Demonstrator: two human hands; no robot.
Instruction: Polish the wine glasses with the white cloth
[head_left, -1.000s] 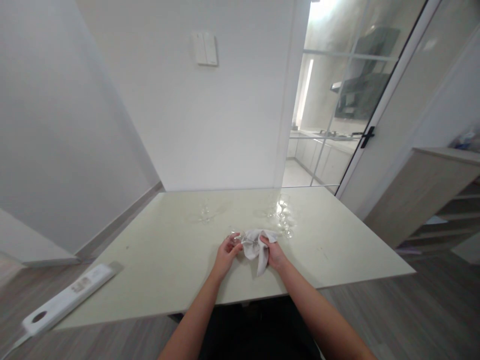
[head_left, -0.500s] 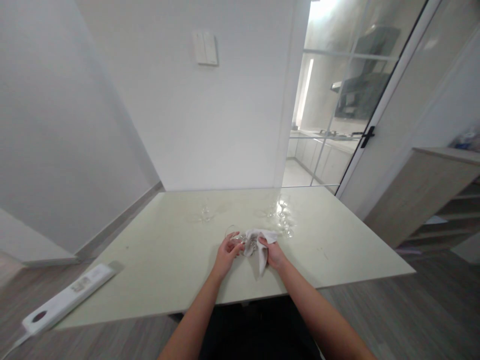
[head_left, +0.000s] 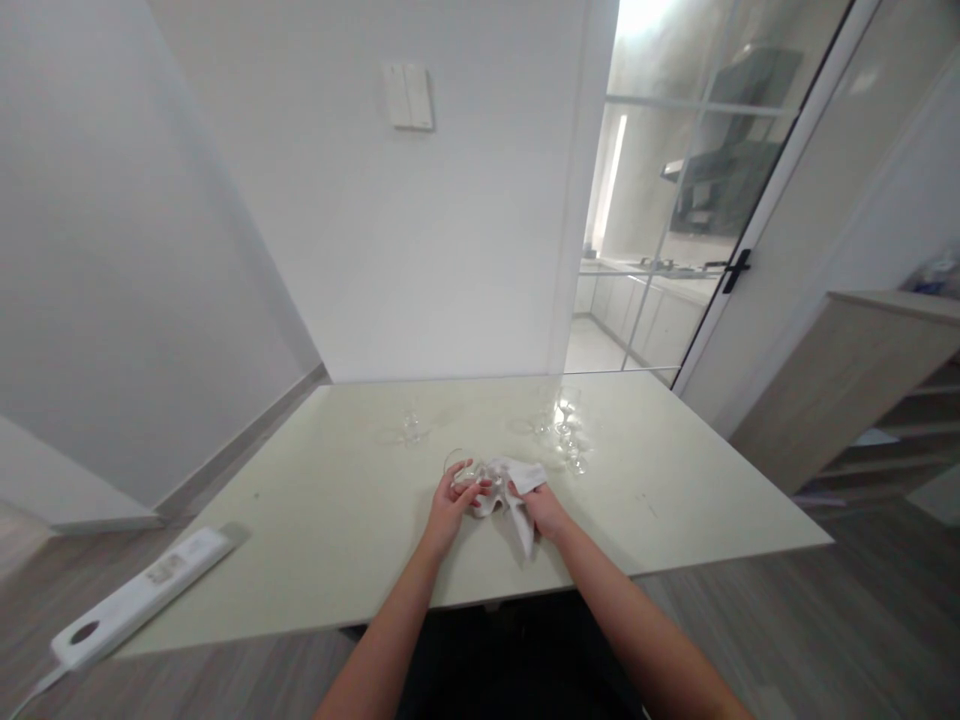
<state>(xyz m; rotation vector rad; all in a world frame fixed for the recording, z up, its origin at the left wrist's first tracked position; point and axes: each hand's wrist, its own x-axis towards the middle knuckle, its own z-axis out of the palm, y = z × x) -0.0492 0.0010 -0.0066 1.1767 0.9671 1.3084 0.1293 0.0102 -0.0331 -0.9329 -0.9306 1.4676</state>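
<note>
My left hand (head_left: pixel 448 505) is closed around a clear stemmed glass (head_left: pixel 459 468) lying on its side above the pale table (head_left: pixel 315 520). My right hand (head_left: pixel 541 510) grips a white cloth (head_left: pixel 513 482) and presses it against the glass. Part of the cloth hangs down below my right hand. The two hands sit close together near the middle of the table.
One small clear glass (head_left: pixel 410 426) stands further back on the table. Several more glasses (head_left: pixel 564 425) are grouped at the back right. A white power strip (head_left: pixel 139 598) lies on the floor at the left. A glass door (head_left: pixel 705 210) and a wooden shelf unit (head_left: pixel 855 390) are at the right.
My right hand and the cloth have shifted a little left toward the glass and my left hand. The cloth is bunched more tightly against the glass.
</note>
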